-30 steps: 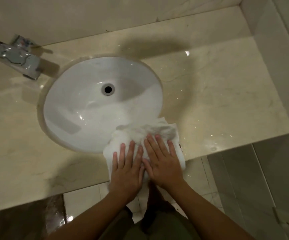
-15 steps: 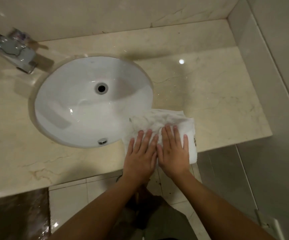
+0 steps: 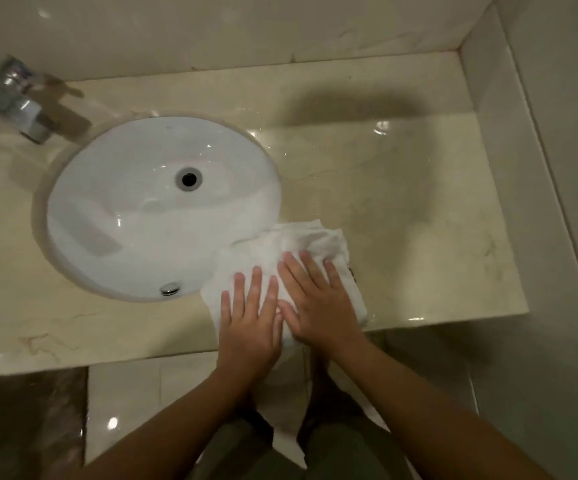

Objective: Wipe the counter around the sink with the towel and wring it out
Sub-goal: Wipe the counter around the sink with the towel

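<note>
White cloth, the towel (image 3: pixel 301 247) lies bunched on the near strip of the counter (image 3: pixel 419 209), just right of the sink (image 3: pixel 135 202), its far-left corner touching the basin rim and its near edge reaching the counter's front lip. My left hand (image 3: pixel 249 323) and right hand (image 3: pixel 318 299) lie side by side on it, palms down, fingers straight, pressing rather than gripping. I judge it soft, limp and light, heavier if soaked, sliding easily on the glossy stone; for wringing I would gather it and grip each bunched end.
</note>
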### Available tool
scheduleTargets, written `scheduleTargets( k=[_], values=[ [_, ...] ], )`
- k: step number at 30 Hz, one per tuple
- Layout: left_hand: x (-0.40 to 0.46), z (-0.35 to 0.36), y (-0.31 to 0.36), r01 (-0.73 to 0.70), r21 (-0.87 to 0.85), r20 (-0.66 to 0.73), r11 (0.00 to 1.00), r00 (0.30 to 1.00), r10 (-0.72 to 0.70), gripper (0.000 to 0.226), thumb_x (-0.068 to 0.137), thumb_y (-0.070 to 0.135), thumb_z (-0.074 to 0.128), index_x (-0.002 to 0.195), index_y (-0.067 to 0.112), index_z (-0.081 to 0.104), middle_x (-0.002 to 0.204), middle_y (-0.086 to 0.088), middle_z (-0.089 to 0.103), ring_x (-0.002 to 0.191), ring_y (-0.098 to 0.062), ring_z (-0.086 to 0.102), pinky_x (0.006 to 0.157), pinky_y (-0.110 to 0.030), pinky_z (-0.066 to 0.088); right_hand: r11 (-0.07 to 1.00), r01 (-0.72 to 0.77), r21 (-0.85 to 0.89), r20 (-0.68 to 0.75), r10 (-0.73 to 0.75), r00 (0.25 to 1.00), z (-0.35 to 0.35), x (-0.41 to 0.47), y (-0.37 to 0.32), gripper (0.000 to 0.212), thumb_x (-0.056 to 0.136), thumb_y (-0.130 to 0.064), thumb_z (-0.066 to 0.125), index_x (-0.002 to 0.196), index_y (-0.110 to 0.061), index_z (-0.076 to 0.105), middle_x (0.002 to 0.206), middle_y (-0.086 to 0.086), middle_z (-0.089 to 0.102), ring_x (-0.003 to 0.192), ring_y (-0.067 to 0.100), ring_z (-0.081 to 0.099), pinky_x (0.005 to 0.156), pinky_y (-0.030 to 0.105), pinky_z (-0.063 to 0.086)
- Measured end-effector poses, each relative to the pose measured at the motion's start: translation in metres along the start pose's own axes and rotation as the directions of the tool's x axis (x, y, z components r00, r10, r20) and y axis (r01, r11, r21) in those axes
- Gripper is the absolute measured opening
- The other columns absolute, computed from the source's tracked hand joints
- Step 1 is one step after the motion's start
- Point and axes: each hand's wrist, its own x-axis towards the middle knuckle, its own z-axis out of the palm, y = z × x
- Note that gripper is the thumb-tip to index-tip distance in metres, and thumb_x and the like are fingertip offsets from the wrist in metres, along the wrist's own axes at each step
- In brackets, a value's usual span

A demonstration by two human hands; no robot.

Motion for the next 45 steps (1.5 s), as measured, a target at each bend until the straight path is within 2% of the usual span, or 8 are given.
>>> scheduleTargets(
  k=[6, 11, 18, 23, 26, 31, 38, 45],
  values=[
    [0.052, 0.004, 0.055, 0.022, -0.036, -0.034, 0.999, 0.999, -0.023, 0.054, 0.101, 0.032, 0.035, 0.151, 0.013, 0.031, 0.159, -0.016, 0.019, 0.148, -0.037, 0.010, 0.116, -0.057, 0.019, 1.000, 0.011, 0.002, -0.074, -0.010, 0.997, -0.017, 0.016, 0.074, 0.061, 0.095, -0.044, 0.045, 0.148, -0.016, 0.044, 0.158, 0.004, 0.038, 0.149, 0.025, 0.028, 0.119, 0.052, 0.021],
    [0.097, 0.004, 0.091, -0.063, -0.008, 0.009, 0.998, 0.998, 0.063, 0.056, 0.101, 0.038, 0.026, 0.154, 0.019, 0.021, 0.162, -0.009, 0.010, 0.150, -0.032, 0.002, 0.119, -0.053, 0.010, 0.990, -0.144, -0.004, -0.112, 0.143, 0.983, -0.024, 0.011, 0.120, 0.063, 0.095, -0.045, 0.044, 0.151, -0.016, 0.039, 0.161, 0.004, 0.032, 0.151, 0.024, 0.022, 0.121, 0.050, 0.016],
    [0.136, 0.001, 0.148, -0.254, -0.017, 0.180, 0.967, 0.951, 0.252, 0.063, 0.096, 0.048, 0.002, 0.155, 0.026, 0.001, 0.163, -0.002, -0.010, 0.148, -0.026, -0.018, 0.120, -0.048, -0.007, 0.904, -0.424, -0.056, -0.079, 0.419, 0.904, -0.037, -0.029, 0.166, 0.063, 0.102, -0.050, 0.025, 0.158, -0.020, 0.019, 0.167, 0.000, 0.014, 0.154, 0.019, 0.006, 0.123, 0.050, 0.008],
    [0.129, 0.001, 0.153, -0.343, 0.010, 0.228, 0.939, 0.915, 0.332, 0.061, 0.098, 0.047, 0.008, 0.155, 0.025, -0.003, 0.163, -0.002, -0.014, 0.147, -0.028, -0.021, 0.118, -0.047, -0.009, 0.855, -0.517, -0.027, -0.060, 0.515, 0.855, -0.036, -0.051, 0.156, 0.064, 0.102, -0.051, 0.020, 0.158, -0.020, 0.017, 0.167, 0.001, 0.014, 0.154, 0.020, 0.004, 0.123, 0.051, 0.009],
    [0.116, 0.005, 0.147, -0.420, 0.005, 0.216, 0.907, 0.887, 0.409, 0.062, 0.098, 0.047, 0.005, 0.155, 0.024, 0.000, 0.163, -0.004, -0.008, 0.148, -0.028, -0.018, 0.119, -0.048, -0.005, 0.822, -0.570, -0.012, -0.062, 0.568, 0.820, -0.031, -0.064, 0.141, 0.065, 0.102, -0.049, 0.021, 0.157, -0.015, 0.024, 0.165, 0.004, 0.021, 0.154, 0.023, 0.011, 0.120, 0.053, 0.015],
    [0.086, 0.005, 0.115, -0.494, -0.061, 0.148, 0.867, 0.855, 0.497, 0.057, 0.100, 0.040, 0.025, 0.153, 0.019, 0.024, 0.162, -0.007, 0.014, 0.150, -0.029, 0.005, 0.118, -0.052, 0.018, 0.768, -0.639, -0.056, -0.065, 0.635, 0.769, -0.017, -0.075, 0.091, 0.065, 0.101, -0.044, 0.027, 0.156, -0.009, 0.025, 0.164, 0.010, 0.022, 0.153, 0.029, 0.014, 0.119, 0.056, 0.018],
    [0.049, -0.003, 0.031, -0.352, 0.010, 0.111, 0.936, 0.931, 0.348, 0.056, 0.101, 0.038, 0.028, 0.153, 0.018, 0.024, 0.161, -0.009, 0.018, 0.150, -0.029, 0.011, 0.115, -0.052, 0.024, 0.905, -0.425, 0.014, 0.002, 0.425, 0.905, -0.007, -0.034, 0.024, 0.067, 0.101, -0.044, 0.029, 0.158, -0.009, 0.019, 0.167, 0.010, 0.013, 0.154, 0.029, 0.004, 0.121, 0.056, 0.015],
    [0.108, -0.003, 0.056, -0.146, 0.018, 0.048, 0.989, 0.988, 0.145, 0.055, 0.101, 0.037, 0.023, 0.151, 0.015, 0.027, 0.160, -0.013, 0.019, 0.149, -0.032, 0.011, 0.118, -0.052, 0.016, 0.984, -0.177, 0.014, -0.073, 0.177, 0.981, -0.028, 0.027, 0.093, 0.060, 0.098, -0.039, 0.042, 0.153, -0.015, 0.036, 0.162, 0.005, 0.030, 0.153, 0.025, 0.014, 0.121, 0.054, 0.014]
  ],
)
